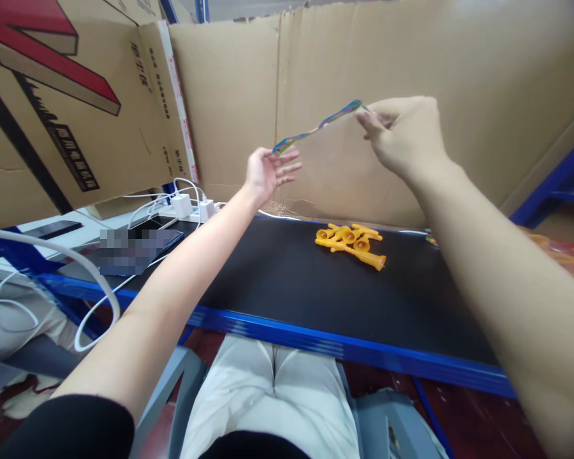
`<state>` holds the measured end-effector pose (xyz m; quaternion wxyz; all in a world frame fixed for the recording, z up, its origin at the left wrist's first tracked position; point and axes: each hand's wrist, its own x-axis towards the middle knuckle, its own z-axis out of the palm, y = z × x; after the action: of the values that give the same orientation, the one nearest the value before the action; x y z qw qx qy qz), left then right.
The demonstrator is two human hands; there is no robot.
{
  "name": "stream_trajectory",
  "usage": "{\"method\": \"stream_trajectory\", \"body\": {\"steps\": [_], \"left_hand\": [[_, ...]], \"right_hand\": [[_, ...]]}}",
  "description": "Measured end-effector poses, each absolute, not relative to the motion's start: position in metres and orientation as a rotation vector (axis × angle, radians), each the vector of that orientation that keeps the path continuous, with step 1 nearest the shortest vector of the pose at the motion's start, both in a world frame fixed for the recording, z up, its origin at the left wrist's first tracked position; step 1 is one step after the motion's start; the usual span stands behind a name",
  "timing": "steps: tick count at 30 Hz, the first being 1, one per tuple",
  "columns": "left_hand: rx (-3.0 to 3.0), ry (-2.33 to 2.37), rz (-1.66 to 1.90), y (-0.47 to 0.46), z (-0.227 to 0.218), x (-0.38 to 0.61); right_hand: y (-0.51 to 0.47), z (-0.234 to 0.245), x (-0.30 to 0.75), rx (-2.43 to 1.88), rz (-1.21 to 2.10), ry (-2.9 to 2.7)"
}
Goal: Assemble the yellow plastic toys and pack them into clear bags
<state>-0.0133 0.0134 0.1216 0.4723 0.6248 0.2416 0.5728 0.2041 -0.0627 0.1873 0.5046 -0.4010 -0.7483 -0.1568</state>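
A thin, flat, colourfully printed strip (316, 127) is stretched in the air between my two hands, above the black work surface (277, 280). My right hand (404, 137) pinches its upper right end with closed fingers. My left hand (268, 172) is open, palm up, and its fingertips touch the strip's lower left end. A small pile of orange plastic trumpet-shaped toys (351, 244) lies on the black surface below my right hand.
Tall cardboard sheets (411, 76) wall off the back and left. White chargers and cables (186, 205) and a dark phone (138, 245) lie at the left. A blue metal edge (316, 341) borders the surface in front. Red and orange packaging (567, 255) sits at right.
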Motion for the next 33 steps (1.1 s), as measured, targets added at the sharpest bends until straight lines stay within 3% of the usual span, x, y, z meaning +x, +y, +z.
{"method": "stream_trajectory", "body": {"steps": [4,12,18,24,33], "left_hand": [[1.418,0.580,1.435,0.003,0.116,-0.034],[1.223,0.897,1.335,0.007,0.044,-0.047],[1.304,0.987,1.355,0.010,0.015,-0.041],[1.456,0.824,1.206,-0.008,0.020,-0.027],[1.437,0.991,1.310,-0.008,0.018,-0.021]], "right_hand": [[-0.085,0.165,0.189,-0.724,-0.412,-1.933],[-0.059,0.072,0.201,-0.806,0.379,-2.194],[-0.030,0.020,0.206,-1.054,0.750,-1.722],[-0.022,0.013,0.203,-0.949,1.080,-1.459],[-0.020,0.007,0.204,-0.936,0.893,-1.297]]}}
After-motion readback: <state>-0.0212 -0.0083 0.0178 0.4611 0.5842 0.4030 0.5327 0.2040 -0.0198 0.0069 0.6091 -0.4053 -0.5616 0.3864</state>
